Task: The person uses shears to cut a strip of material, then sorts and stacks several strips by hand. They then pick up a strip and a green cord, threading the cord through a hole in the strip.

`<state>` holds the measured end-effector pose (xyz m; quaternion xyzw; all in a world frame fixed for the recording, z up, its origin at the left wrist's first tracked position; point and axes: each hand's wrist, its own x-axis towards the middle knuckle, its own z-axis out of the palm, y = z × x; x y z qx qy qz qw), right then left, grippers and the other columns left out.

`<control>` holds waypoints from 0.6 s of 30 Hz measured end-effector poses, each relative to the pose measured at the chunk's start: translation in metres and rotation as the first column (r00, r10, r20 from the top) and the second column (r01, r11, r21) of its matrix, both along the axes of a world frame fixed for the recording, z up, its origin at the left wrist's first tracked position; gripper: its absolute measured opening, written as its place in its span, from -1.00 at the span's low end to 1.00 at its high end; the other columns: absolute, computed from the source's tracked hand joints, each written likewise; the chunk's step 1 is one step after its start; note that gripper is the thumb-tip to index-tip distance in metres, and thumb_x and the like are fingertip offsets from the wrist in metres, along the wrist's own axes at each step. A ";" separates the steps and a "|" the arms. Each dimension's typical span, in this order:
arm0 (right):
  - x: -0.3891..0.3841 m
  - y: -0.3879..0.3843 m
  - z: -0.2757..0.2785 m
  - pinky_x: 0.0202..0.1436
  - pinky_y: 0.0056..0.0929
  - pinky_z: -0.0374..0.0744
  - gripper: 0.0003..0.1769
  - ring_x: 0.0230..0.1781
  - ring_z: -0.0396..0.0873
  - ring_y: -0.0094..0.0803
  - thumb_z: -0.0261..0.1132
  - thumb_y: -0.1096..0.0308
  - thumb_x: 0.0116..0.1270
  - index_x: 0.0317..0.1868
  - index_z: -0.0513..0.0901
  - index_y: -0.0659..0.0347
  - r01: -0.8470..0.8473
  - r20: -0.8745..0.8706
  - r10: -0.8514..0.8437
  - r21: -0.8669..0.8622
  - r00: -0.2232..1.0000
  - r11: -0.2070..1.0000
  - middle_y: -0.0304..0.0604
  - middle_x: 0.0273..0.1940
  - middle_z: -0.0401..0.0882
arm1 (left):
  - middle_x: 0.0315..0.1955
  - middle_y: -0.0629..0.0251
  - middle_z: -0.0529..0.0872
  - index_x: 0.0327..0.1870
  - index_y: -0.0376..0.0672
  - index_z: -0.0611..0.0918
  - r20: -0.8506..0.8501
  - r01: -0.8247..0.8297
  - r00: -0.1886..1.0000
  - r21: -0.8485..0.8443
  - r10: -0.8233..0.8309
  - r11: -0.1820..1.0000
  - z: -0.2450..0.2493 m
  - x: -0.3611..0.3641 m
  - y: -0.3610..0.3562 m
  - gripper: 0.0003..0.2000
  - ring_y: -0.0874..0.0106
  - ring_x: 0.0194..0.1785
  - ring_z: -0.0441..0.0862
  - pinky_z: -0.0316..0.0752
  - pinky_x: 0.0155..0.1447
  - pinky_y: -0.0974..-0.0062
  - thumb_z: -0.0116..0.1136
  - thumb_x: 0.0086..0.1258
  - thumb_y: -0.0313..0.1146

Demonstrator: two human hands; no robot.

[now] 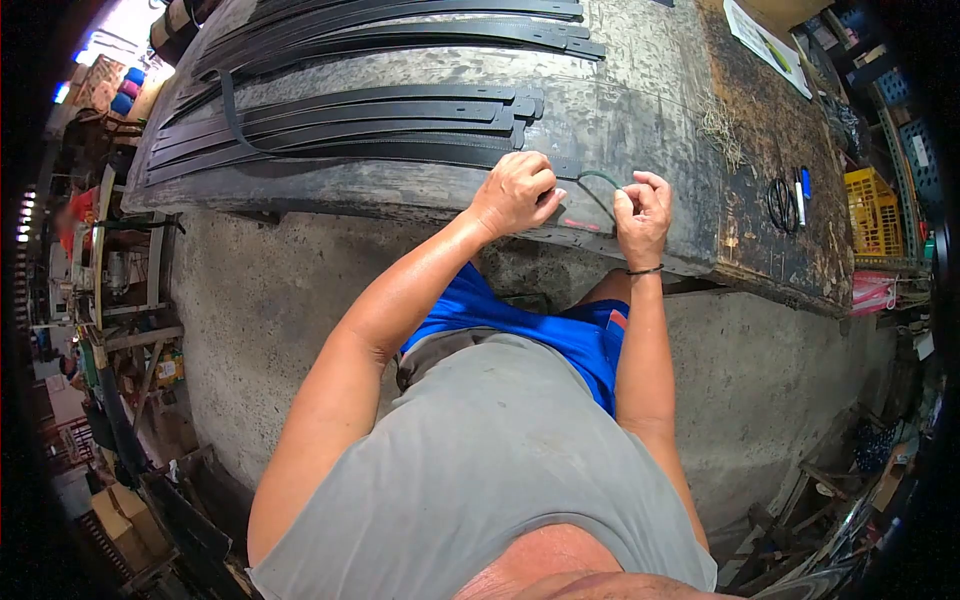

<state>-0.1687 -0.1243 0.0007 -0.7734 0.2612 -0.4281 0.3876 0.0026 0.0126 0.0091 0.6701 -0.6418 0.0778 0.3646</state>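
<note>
My left hand (pixel 515 194) is closed, fingers curled, at the right end of a long black strap (pixel 390 153) near the table's front edge. What lies inside these fingers is hidden. A thin dark green cord (pixel 598 175) arcs up between my two hands. My right hand (pixel 643 217) pinches the cord's right end between thumb and finger. Behind my left hand lies a bundle of flat black straps (pixel 400 115) with slotted, shaped ends. One strap (pixel 232 115) curls up in a loop at the left.
More black straps (pixel 420 35) lie along the back of the worn table (pixel 640 110). Scissors (pixel 781 205), pens (pixel 803 190), loose thread (pixel 725 135) and a paper sheet (pixel 768 48) sit on its right side. A yellow crate (pixel 872 215) stands beyond.
</note>
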 end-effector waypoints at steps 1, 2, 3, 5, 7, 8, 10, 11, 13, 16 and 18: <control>0.000 0.000 0.000 -0.40 -0.55 0.49 -0.95 -0.45 0.49 -0.54 0.32 0.55 0.11 -0.42 0.60 0.29 -0.003 0.004 0.003 -0.008 1.000 1.000 -0.13 -0.05 0.47 | -0.29 0.23 0.60 -0.50 -0.17 0.54 0.000 -0.001 1.000 0.000 0.001 1.000 0.000 0.000 0.000 -0.82 0.23 -0.09 0.61 0.48 0.01 0.29 0.32 0.11 -0.34; 0.000 0.000 0.000 -0.40 -0.55 0.49 -0.95 -0.45 0.49 -0.54 0.32 0.55 0.11 -0.42 0.60 0.29 -0.004 0.004 0.004 -0.007 1.000 1.000 -0.13 -0.05 0.47 | -0.29 0.22 0.61 -0.50 -0.17 0.54 0.000 -0.003 1.000 -0.003 0.003 1.000 0.001 0.000 0.000 -0.82 0.23 -0.09 0.61 0.48 0.01 0.29 0.32 0.11 -0.34; 0.000 -0.001 0.000 -0.40 -0.55 0.49 -0.95 -0.45 0.49 -0.54 0.32 0.55 0.11 -0.42 0.60 0.29 -0.004 -0.005 0.003 -0.026 1.000 1.000 -0.12 -0.05 0.47 | -0.29 0.22 0.61 -0.49 -0.17 0.54 0.000 -0.006 1.000 -0.007 0.006 1.000 0.001 0.000 0.000 -0.82 0.23 -0.09 0.61 0.48 0.01 0.29 0.32 0.11 -0.34; 0.000 -0.001 0.001 -0.39 -0.55 0.49 -0.95 -0.45 0.49 -0.54 0.32 0.55 0.10 -0.42 0.60 0.29 -0.004 -0.014 0.004 -0.045 1.000 0.999 -0.12 -0.06 0.47 | -0.29 0.22 0.61 -0.50 -0.17 0.54 -0.003 -0.001 1.000 -0.004 0.001 1.000 0.000 0.000 0.000 -0.82 0.22 -0.10 0.60 0.47 0.01 0.29 0.32 0.11 -0.34; 0.000 -0.001 0.002 -0.39 -0.55 0.49 -0.94 -0.45 0.49 -0.54 0.32 0.55 0.10 -0.41 0.60 0.29 -0.004 -0.022 0.001 -0.124 1.000 0.992 -0.12 -0.06 0.47 | -0.29 0.22 0.60 -0.50 -0.18 0.54 -0.006 0.005 1.000 -0.002 -0.005 1.000 0.000 0.001 0.001 -0.81 0.22 -0.10 0.60 0.47 0.01 0.29 0.32 0.11 -0.33; 0.000 -0.001 0.002 -0.39 -0.55 0.49 -0.94 -0.45 0.49 -0.54 0.32 0.55 0.10 -0.41 0.60 0.29 -0.004 -0.023 0.001 -0.124 1.000 0.992 -0.12 -0.06 0.47 | -0.29 0.22 0.60 -0.46 -0.17 0.55 0.001 0.006 1.000 0.006 -0.006 1.000 0.000 0.001 0.001 -0.82 0.22 -0.11 0.60 0.47 0.01 0.29 0.32 0.11 -0.33; 0.000 -0.001 -0.001 -0.37 -0.55 0.49 -0.94 -0.43 0.49 -0.55 0.33 0.54 0.11 -0.40 0.60 0.28 -0.001 -0.001 0.001 -0.020 1.000 1.000 -0.14 -0.05 0.47 | -0.30 0.22 0.59 -0.43 -0.16 0.57 0.007 0.006 1.000 0.014 -0.006 1.000 0.001 0.001 0.001 -0.83 0.21 -0.11 0.60 0.47 0.00 0.29 0.32 0.11 -0.32; 0.000 -0.002 -0.002 -0.37 -0.55 0.49 -0.94 -0.43 0.49 -0.55 0.33 0.54 0.11 -0.40 0.60 0.28 -0.001 -0.001 0.001 -0.020 1.000 1.000 -0.14 -0.05 0.47 | -0.27 0.24 0.59 -0.37 -0.13 0.59 0.013 0.002 1.000 0.024 -0.003 1.000 0.001 0.000 0.001 -0.83 0.22 -0.10 0.59 0.46 0.00 0.28 0.32 0.13 -0.30; -0.002 -0.008 -0.006 -0.35 -0.57 0.48 -0.95 -0.41 0.48 -0.56 0.33 0.53 0.13 -0.41 0.59 0.28 0.028 0.095 -0.035 0.069 0.995 0.997 -0.13 -0.04 0.47 | -0.25 0.25 0.58 -0.30 -0.09 0.62 0.017 -0.002 1.000 0.034 0.001 0.999 0.005 -0.003 0.000 -0.82 0.23 -0.08 0.58 0.44 0.00 0.28 0.32 0.15 -0.27; 0.000 -0.018 -0.018 -0.33 -0.60 0.46 -0.93 -0.37 0.50 -0.56 0.32 0.52 0.16 -0.44 0.58 0.27 0.079 0.223 -0.100 0.098 0.970 0.992 -0.11 -0.04 0.46 | -0.20 0.30 0.57 -0.15 0.03 0.65 0.177 -0.013 0.984 0.058 0.002 0.998 0.009 -0.006 -0.001 -0.77 0.26 -0.01 0.54 0.41 -0.01 0.26 0.29 0.19 -0.21; -0.001 -0.018 -0.019 -0.31 -0.61 0.51 -0.91 -0.35 0.54 -0.53 0.28 0.50 0.23 -0.42 0.56 0.29 0.056 0.233 -0.094 0.163 0.968 0.985 -0.09 -0.04 0.44 | -0.16 0.33 0.56 -0.04 0.11 0.64 0.192 -0.018 0.981 0.165 -0.014 0.986 0.008 -0.003 -0.002 -0.72 0.27 0.03 0.51 0.38 -0.01 0.24 0.27 0.22 -0.17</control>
